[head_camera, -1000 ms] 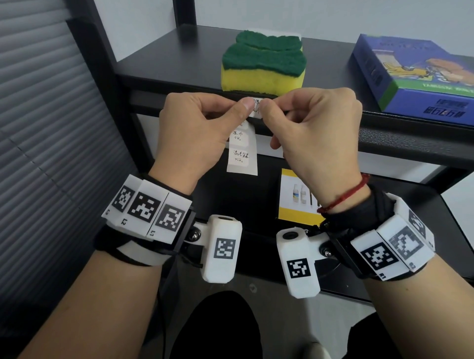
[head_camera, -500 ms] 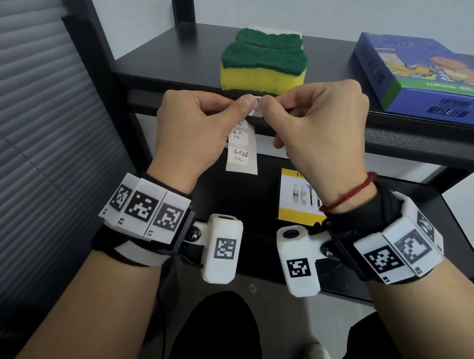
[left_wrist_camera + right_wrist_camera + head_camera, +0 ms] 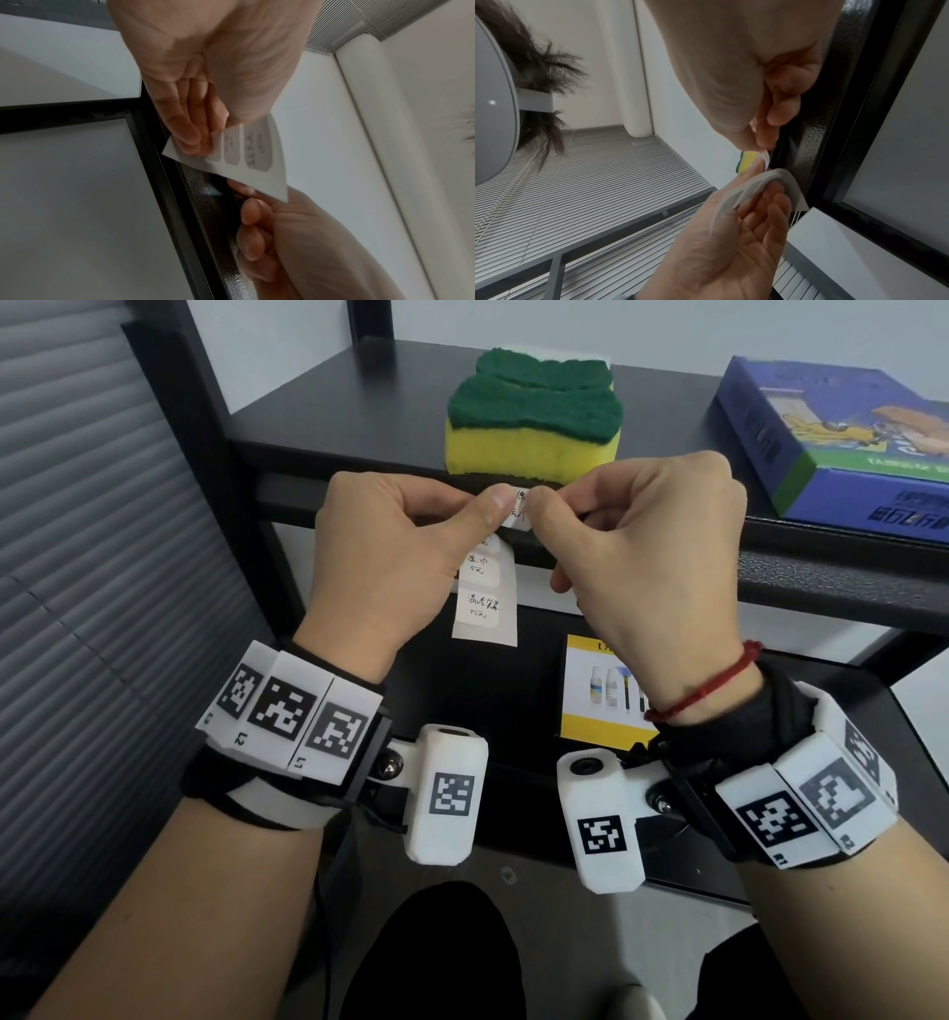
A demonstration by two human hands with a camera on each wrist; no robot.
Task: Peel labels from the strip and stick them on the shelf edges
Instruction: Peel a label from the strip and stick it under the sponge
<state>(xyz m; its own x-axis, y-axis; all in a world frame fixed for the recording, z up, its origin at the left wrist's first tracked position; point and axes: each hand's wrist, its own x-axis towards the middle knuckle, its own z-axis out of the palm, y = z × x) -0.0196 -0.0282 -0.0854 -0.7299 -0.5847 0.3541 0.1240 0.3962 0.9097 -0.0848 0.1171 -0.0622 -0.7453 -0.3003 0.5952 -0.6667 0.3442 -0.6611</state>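
Observation:
A white label strip (image 3: 485, 598) with handwritten labels hangs from my left hand (image 3: 390, 557), whose thumb and curled fingers pinch its top. The strip (image 3: 246, 154) shows its labels in the left wrist view. My right hand (image 3: 642, 541) pinches a small white label (image 3: 517, 509) between thumb and forefinger, right at the strip's top. Both hands meet in front of the black shelf edge (image 3: 821, 577), just below the sponge. In the right wrist view the peeled label (image 3: 766, 159) curls off the bent strip (image 3: 770, 182) close to the shelf edge (image 3: 811, 142).
A yellow and green sponge (image 3: 534, 418) sits on the upper shelf (image 3: 339, 403) above my hands. A blue box (image 3: 842, 439) lies at the right. A yellow card (image 3: 601, 695) lies on the lower shelf. Window blinds (image 3: 92, 557) fill the left.
Both hands have stayed together at the strip's top and shifted slightly upward toward the shelf edge. More of the small label shows between the thumbs.

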